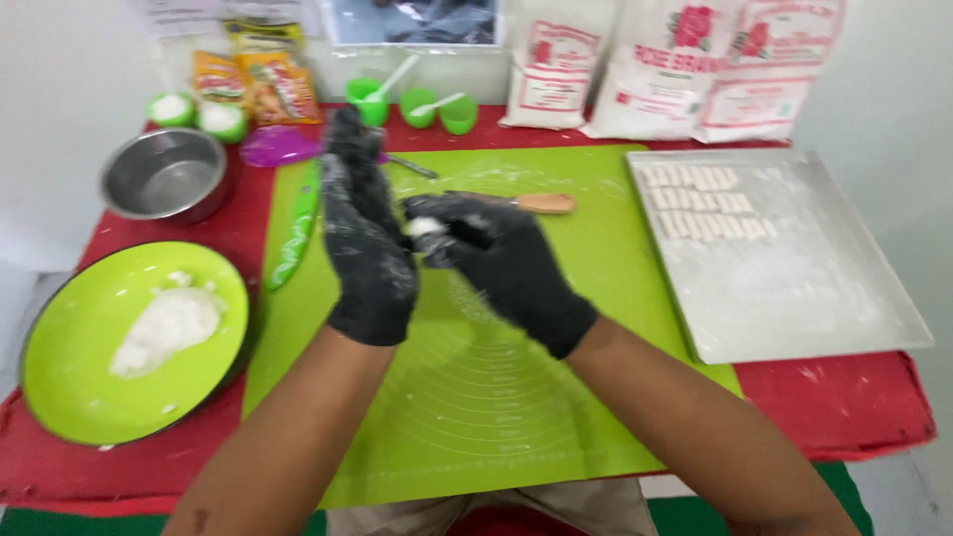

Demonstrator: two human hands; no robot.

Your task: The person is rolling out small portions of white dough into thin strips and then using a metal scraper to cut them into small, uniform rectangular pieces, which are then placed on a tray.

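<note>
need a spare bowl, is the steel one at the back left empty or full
Empty: the steel bowl shows only its bare, shiny inside.

1. The dough piece [425,227] is a small white lump, rounded and dusted with flour.
2. It sits pressed between the two black-gloved hands, the left hand [365,238] upright against it and the right hand [496,260] closing on it from the side.
3. It is held up in the air above the far middle part of the green mat [496,397], toward the tabletop's back edge.
</note>
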